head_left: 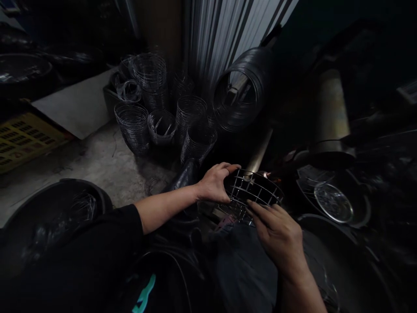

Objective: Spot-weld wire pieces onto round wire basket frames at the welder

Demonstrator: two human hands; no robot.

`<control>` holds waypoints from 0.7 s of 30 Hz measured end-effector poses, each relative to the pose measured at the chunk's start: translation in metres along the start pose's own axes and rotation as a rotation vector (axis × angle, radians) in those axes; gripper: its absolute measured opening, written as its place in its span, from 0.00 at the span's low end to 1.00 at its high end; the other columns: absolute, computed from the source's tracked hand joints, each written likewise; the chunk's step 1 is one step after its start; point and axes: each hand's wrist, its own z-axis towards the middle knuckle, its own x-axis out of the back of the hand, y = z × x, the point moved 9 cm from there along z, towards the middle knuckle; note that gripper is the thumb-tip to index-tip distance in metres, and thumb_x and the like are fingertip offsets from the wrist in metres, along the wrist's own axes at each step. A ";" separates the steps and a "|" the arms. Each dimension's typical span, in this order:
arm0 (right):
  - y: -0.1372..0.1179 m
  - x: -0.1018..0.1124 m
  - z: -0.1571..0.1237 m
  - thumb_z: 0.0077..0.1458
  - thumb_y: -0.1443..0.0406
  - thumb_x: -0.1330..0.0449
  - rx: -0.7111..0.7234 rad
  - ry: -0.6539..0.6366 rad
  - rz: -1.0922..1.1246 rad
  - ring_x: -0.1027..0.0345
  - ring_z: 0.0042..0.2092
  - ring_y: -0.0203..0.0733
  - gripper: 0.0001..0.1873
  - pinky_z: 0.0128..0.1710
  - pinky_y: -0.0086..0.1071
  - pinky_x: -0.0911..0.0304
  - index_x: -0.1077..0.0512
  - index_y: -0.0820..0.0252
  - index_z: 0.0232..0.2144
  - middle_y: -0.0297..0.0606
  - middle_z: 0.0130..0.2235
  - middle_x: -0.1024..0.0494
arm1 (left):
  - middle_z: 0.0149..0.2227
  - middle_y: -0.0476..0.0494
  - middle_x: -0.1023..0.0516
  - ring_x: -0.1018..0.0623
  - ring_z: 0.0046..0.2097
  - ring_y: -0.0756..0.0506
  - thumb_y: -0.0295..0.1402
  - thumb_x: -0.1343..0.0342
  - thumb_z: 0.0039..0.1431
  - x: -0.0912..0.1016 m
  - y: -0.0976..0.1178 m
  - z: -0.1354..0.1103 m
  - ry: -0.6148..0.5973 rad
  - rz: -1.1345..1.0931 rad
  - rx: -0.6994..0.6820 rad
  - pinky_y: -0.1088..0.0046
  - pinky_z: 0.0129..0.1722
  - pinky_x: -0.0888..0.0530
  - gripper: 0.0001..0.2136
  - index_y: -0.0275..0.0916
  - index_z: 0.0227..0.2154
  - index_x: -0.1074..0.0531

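Between my hands is a round wire basket made of thin metal rods crossing in a grid. My left hand grips its left side, thumb and fingers spread around the upper and lower wires. On the near right side, the fingers of my right hand press against the wires. Behind the basket a pale metal rod or tube slants upward. A small bright orange glint shows at the basket's far rim, too small to make out.
Several stacks of wire rings stand on the concrete floor ahead. A large wire coil hangs beyond them. Dark tubs sit left and right, one holding a wire piece. A yellow crate is far left. A machine column rises right.
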 end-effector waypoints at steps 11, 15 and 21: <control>0.026 0.001 0.015 0.60 0.66 0.42 -0.034 0.026 0.038 0.31 0.29 0.39 0.09 0.32 0.32 0.34 0.22 0.61 0.39 0.38 0.31 0.20 | 0.51 0.40 0.31 0.26 0.50 0.38 0.36 0.31 0.29 0.001 -0.005 0.024 0.013 -0.003 0.031 0.60 0.53 0.28 0.44 0.38 0.56 0.35; 0.028 -0.002 0.013 0.59 0.66 0.41 -0.044 0.029 0.041 0.30 0.30 0.40 0.09 0.33 0.33 0.34 0.22 0.63 0.38 0.38 0.31 0.20 | 0.50 0.40 0.30 0.26 0.49 0.39 0.36 0.31 0.29 0.000 -0.007 0.025 -0.001 0.004 0.047 0.61 0.52 0.27 0.43 0.38 0.56 0.34; 0.043 -0.003 0.025 0.60 0.65 0.42 -0.077 0.070 -0.010 0.28 0.31 0.40 0.10 0.35 0.33 0.33 0.21 0.62 0.37 0.39 0.32 0.20 | 0.50 0.41 0.30 0.26 0.50 0.40 0.37 0.32 0.31 0.002 -0.011 0.041 0.011 0.027 0.094 0.65 0.53 0.27 0.42 0.38 0.56 0.35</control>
